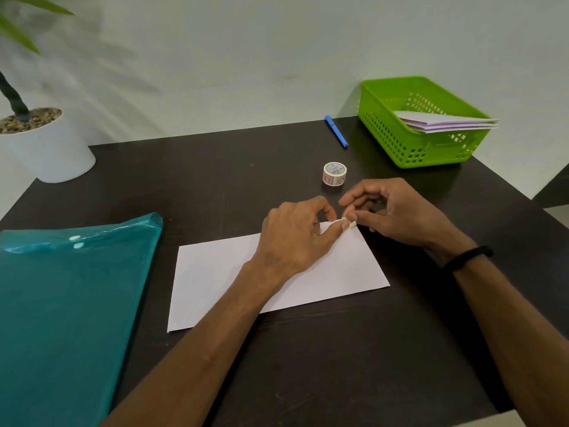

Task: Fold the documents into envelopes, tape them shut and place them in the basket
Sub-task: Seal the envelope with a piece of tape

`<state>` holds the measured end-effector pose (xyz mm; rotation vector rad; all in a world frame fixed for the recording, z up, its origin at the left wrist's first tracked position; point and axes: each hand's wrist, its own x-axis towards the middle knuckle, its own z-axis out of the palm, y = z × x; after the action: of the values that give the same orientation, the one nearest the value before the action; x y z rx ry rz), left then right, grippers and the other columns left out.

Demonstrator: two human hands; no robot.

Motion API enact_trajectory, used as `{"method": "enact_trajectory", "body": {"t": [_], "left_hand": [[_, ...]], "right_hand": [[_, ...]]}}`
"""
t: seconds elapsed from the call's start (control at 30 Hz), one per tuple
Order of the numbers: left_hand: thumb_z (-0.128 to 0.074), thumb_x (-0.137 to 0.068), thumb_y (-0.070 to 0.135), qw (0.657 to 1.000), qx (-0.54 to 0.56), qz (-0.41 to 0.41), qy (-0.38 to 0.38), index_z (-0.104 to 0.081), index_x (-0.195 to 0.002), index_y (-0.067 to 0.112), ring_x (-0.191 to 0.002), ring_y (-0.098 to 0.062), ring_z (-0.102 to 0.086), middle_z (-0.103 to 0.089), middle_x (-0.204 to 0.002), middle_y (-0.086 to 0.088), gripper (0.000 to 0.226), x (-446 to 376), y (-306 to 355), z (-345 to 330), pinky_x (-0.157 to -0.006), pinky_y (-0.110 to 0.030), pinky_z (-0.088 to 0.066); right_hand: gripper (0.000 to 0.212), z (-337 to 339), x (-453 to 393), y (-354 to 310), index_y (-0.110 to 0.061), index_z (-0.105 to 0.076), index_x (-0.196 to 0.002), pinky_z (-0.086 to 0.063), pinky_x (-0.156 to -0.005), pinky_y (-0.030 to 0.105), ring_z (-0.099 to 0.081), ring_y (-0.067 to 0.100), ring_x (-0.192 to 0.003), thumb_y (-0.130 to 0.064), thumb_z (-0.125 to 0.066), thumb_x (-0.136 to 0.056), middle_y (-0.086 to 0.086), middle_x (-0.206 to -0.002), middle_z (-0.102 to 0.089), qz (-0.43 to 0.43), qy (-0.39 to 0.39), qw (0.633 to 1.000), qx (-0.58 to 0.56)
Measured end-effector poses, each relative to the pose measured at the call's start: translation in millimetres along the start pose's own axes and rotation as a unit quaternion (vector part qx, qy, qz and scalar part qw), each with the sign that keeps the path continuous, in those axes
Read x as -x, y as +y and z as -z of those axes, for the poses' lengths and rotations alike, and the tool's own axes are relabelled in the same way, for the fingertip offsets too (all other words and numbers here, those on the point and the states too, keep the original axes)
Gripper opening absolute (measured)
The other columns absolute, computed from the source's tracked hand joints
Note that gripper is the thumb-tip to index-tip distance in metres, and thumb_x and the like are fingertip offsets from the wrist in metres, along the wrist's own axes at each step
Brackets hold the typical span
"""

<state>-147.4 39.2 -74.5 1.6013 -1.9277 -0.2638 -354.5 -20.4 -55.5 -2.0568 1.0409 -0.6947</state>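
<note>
A folded white paper (215, 278) lies flat on the dark table (308, 365). My left hand (292, 238) rests on its far right part, thumb and fingertips pinching the paper's top right corner. My right hand (397, 211) meets it there and pinches a small piece of patterned tape (351, 223) at that corner. The tape roll (334, 174) stands just beyond my hands. At the back right sits the green basket (400, 149), with several folded white envelopes (443, 123) leaning inside it.
A teal plastic folder (67, 303) covers the table's left side. A blue pen (336, 131) lies at the far edge beside the basket. A white plant pot (46, 143) stands off the back left corner. A black band circles my right wrist.
</note>
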Motion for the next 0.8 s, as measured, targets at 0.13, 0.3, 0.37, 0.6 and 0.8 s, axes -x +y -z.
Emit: {"method": "enact_trajectory", "body": {"t": [0.13,0.3,0.37,0.6,0.8], "left_hand": [[-0.062,-0.095,0.059,1.000,-0.002,-0.007,0.019,-0.072,-0.106,0.029,-0.056,-0.006,-0.053,-0.047,-0.061,0.020,0.034,0.5,-0.8,-1.9,-0.059,-0.018,-0.042],[-0.063,-0.090,0.065,1.000,-0.010,-0.011,0.010,-0.070,-0.106,0.032,-0.059,-0.005,-0.054,-0.050,-0.063,0.018,0.037,1.3,-0.2,-2.2,-0.064,-0.025,-0.051],[-0.060,-0.086,0.072,1.000,-0.025,-0.003,-0.002,-0.068,-0.107,0.035,-0.062,-0.005,-0.054,-0.050,-0.065,0.018,0.043,0.9,1.9,-1.0,-0.070,-0.027,-0.055],[-0.061,-0.085,0.075,0.999,-0.049,0.005,-0.013,-0.065,-0.111,0.037,-0.062,-0.005,-0.052,-0.046,-0.065,0.020,0.045,0.0,4.0,-1.0,-0.068,-0.025,-0.049],[-0.059,-0.087,0.075,0.998,-0.060,0.007,-0.020,-0.052,-0.102,0.039,-0.068,-0.008,-0.057,-0.056,-0.076,0.016,0.039,1.4,7.7,0.7,-0.067,-0.026,-0.048]], "right_hand": [[0.022,0.1,-0.4,0.2,-0.023,-0.076,-0.105,-0.054,-0.066,0.017,-0.073,0.008,-0.086,-0.008,-0.080,-0.090,-0.005,-0.091,-0.077,-0.002,-0.001,1.000,-0.005],[0.023,0.1,-0.5,0.0,-0.023,-0.075,-0.106,-0.054,-0.069,0.017,-0.073,0.007,-0.088,-0.007,-0.080,-0.090,-0.006,-0.092,-0.078,-0.004,-0.003,1.000,0.001],[0.023,0.3,-0.2,-0.1,-0.023,-0.075,-0.106,-0.054,-0.068,0.015,-0.074,0.007,-0.088,-0.007,-0.080,-0.090,-0.005,-0.093,-0.078,-0.007,-0.003,1.000,0.001],[0.024,1.5,0.0,-1.3,-0.021,-0.075,-0.106,-0.058,-0.071,0.020,-0.075,0.010,-0.088,-0.010,-0.084,-0.086,-0.004,-0.093,-0.079,-0.017,-0.004,1.000,0.003],[0.034,1.2,-0.3,-2.2,-0.022,-0.075,-0.107,-0.052,-0.060,0.017,-0.071,0.008,-0.073,-0.014,-0.090,-0.079,-0.019,-0.091,-0.076,-0.028,0.014,0.999,0.005]]}}
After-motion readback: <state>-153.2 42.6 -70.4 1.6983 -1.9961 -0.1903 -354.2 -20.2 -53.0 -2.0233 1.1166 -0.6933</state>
